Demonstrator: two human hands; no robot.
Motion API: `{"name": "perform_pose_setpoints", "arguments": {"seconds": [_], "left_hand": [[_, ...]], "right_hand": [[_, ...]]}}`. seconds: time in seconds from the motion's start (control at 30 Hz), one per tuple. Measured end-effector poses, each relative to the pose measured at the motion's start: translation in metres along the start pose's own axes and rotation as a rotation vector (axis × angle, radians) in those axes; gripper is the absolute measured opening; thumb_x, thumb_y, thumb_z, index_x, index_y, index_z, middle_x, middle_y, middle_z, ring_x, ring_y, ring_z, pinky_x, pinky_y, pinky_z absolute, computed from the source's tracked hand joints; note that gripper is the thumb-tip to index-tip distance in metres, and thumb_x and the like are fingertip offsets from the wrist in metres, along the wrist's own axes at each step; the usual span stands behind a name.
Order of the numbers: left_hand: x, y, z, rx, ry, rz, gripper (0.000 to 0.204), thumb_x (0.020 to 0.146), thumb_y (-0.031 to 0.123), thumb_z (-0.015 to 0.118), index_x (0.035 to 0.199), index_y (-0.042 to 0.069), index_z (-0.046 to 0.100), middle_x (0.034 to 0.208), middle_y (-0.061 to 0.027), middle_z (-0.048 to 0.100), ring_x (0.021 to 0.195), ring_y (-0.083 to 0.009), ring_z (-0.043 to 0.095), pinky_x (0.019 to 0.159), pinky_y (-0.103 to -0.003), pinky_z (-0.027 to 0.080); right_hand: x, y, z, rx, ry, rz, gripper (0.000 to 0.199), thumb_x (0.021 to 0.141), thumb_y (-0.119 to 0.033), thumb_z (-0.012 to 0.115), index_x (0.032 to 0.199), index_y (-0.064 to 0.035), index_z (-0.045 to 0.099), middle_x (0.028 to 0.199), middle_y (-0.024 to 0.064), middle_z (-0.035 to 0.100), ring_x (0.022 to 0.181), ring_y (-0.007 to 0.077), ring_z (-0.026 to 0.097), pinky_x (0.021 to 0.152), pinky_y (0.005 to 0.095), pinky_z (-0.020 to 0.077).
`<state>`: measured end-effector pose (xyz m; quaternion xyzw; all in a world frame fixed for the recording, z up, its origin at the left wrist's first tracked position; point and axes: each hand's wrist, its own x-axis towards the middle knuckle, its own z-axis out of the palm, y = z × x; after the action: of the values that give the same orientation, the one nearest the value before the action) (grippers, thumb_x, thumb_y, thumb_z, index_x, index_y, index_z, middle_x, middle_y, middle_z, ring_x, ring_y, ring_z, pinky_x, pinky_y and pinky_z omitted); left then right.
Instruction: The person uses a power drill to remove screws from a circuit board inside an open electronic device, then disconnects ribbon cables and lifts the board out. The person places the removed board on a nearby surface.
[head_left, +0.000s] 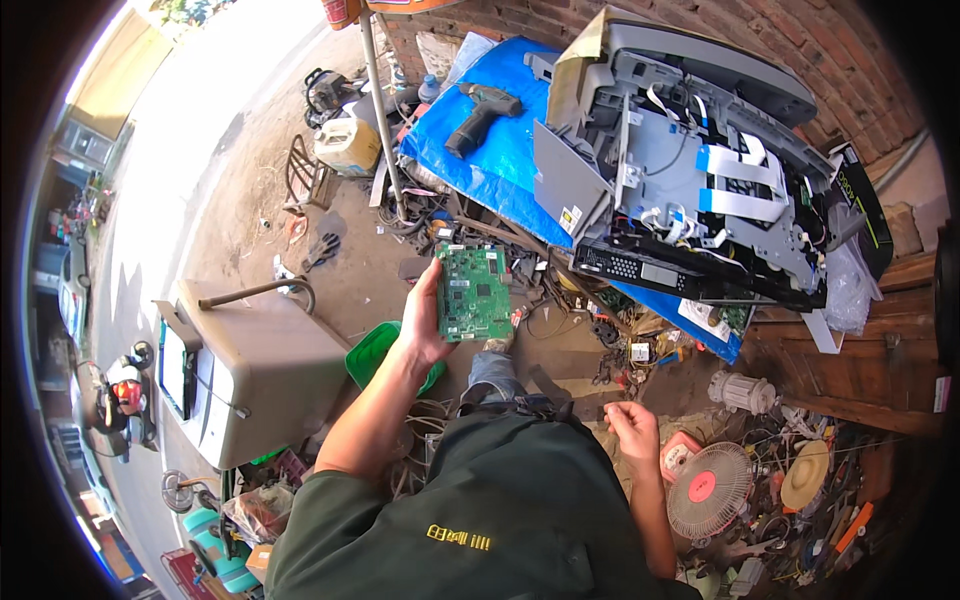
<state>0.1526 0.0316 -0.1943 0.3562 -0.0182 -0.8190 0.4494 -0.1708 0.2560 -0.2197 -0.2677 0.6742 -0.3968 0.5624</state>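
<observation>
A green circuit board (pixel 476 293) is gripped along its left edge by my left hand (pixel 428 318), with its chip side facing up. The board is held over the littered ground, apart from the opened printer (pixel 690 170). My right hand (pixel 633 432) hangs at my right side, with its fingers curled together; what they hold, if anything, is too small to make out. On the printer, white ribbon cables (pixel 745 185) and loose wires lie across an exposed metal plate. A cordless drill (pixel 480 118) rests on the blue tarp (pixel 440 125) to the printer's left.
Left of me stands a large beige casing (pixel 270 370), with a green basin (pixel 372 350) beside it. A metal pole (pixel 380 110) rises near the tarp. To my right are a fan (pixel 708 490), a small motor (pixel 742 392) and heaped scrap. A yellowish jerrycan (pixel 347 146) stands beyond.
</observation>
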Motion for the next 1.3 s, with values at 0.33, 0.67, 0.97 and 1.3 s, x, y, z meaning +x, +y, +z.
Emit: {"name": "perform_pose_setpoints", "arguments": {"seconds": [0.33, 0.67, 0.97, 1.3], "left_hand": [[0.261, 0.108, 0.01, 0.613, -0.045, 0.188, 0.045, 0.109, 0.04, 0.051, 0.128, 0.001, 0.062, 0.113, -0.0075, 0.071, 0.097, -0.0171, 0.067, 0.088, -0.034, 0.054], [0.315, 0.213, 0.021, 0.486, 0.025, 0.336, 0.032, 0.107, 0.029, 0.055, 0.118, -0.001, 0.063, 0.103, -0.0082, 0.072, 0.088, -0.0202, 0.07, 0.079, -0.037, 0.058], [0.408, 0.299, -0.068, 1.312, 0.218, 0.523, 0.045, 0.096, 0.036, 0.069, 0.123, -0.001, 0.069, 0.109, -0.0168, 0.075, 0.098, -0.0271, 0.073, 0.088, -0.038, 0.057], [0.435, 0.278, -0.071, 1.955, 0.351, 0.853, 0.055, 0.095, 0.05, 0.063, 0.128, 0.006, 0.068, 0.117, -0.0282, 0.07, 0.11, -0.0456, 0.067, 0.094, -0.051, 0.053]], "right_hand": [[0.001, -0.011, 0.055, -0.422, 0.269, -0.029, 0.02, 0.095, -0.016, 0.07, 0.097, 0.0037, 0.071, 0.077, 0.0071, 0.07, 0.069, 0.0121, 0.064, 0.064, 0.0293, 0.0506], [-0.057, 0.059, 0.064, -0.571, 0.563, 0.243, 0.022, 0.09, -0.019, 0.069, 0.095, 0.0022, 0.074, 0.085, 0.0165, 0.074, 0.08, 0.0252, 0.073, 0.076, 0.0358, 0.0566], [-0.082, 0.131, 0.048, -0.512, 0.472, 0.517, 0.023, 0.091, -0.018, 0.066, 0.095, 0.0028, 0.073, 0.087, 0.019, 0.075, 0.083, 0.0271, 0.074, 0.077, 0.0368, 0.057], [-0.11, 0.179, 0.051, -0.337, 0.564, 0.442, 0.021, 0.09, -0.019, 0.065, 0.09, -0.0003, 0.073, 0.072, 0.0086, 0.069, 0.064, 0.0164, 0.067, 0.063, 0.0335, 0.0543]]}}
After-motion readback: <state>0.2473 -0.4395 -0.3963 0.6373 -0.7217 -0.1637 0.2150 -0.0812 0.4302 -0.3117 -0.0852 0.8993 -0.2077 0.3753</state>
